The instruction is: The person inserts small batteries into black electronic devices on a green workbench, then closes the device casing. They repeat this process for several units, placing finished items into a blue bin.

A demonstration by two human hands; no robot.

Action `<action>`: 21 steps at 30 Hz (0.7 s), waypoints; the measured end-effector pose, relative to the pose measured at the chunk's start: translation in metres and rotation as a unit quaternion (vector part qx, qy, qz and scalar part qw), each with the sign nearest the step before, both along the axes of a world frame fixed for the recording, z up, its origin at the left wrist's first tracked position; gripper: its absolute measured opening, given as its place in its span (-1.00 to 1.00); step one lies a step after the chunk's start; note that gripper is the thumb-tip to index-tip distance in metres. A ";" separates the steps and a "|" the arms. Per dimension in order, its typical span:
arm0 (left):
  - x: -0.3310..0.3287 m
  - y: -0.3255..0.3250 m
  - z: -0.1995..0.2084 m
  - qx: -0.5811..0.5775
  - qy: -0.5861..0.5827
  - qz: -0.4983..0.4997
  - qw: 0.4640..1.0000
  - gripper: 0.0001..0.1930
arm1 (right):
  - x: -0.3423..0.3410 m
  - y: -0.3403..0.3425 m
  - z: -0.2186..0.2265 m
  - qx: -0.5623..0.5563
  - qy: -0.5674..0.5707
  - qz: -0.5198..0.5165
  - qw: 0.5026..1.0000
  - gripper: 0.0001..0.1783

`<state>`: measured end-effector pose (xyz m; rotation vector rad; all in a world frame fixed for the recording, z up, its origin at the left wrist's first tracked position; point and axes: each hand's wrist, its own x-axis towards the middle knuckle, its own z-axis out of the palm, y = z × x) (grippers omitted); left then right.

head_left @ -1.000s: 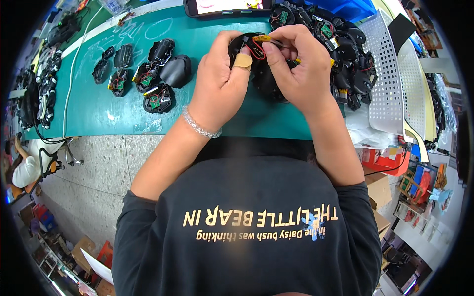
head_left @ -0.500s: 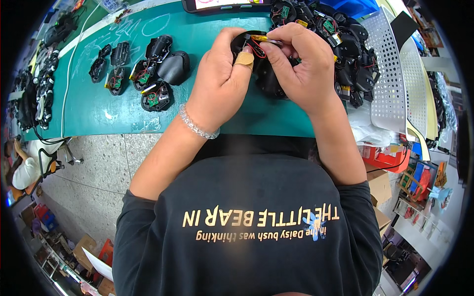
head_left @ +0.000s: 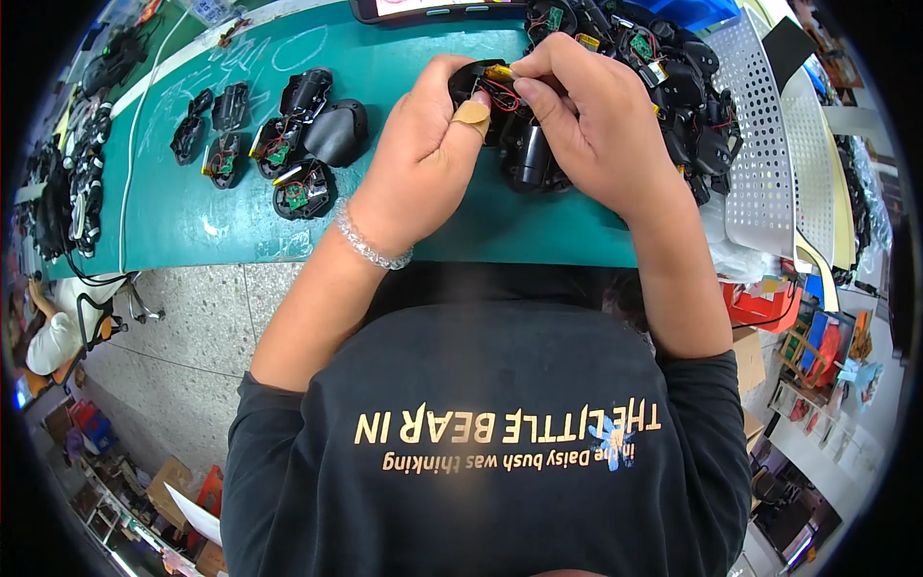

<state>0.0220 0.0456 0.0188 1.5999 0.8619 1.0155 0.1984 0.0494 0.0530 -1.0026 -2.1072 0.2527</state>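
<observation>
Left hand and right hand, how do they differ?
The left hand has a tan strip around its thumb; the right hand shows none.
A clear bracelet circles the left hand's wrist; the right hand's is bare.
The left hand grips the black casing; the right hand is at the yellow piece.
Both are ungloved.

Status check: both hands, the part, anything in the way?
Left hand gripping black shell. Right hand at yellow piece, grip unclear. Red wires between hands.
</observation>
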 end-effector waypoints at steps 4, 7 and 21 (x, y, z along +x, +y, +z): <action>0.002 -0.002 0.008 -0.026 -0.044 0.006 0.999 -0.82 | 0.004 0.005 0.005 -0.041 -0.011 0.027 0.999 -0.90; 0.003 -0.004 0.009 -0.089 -0.090 0.003 0.992 -0.82 | 0.006 0.011 0.015 -0.103 -0.023 0.053 0.993 -0.89; -0.010 -0.005 0.029 -0.265 -0.072 -0.040 0.961 -0.69 | 0.010 0.014 0.050 -0.199 -0.075 0.106 0.971 -0.87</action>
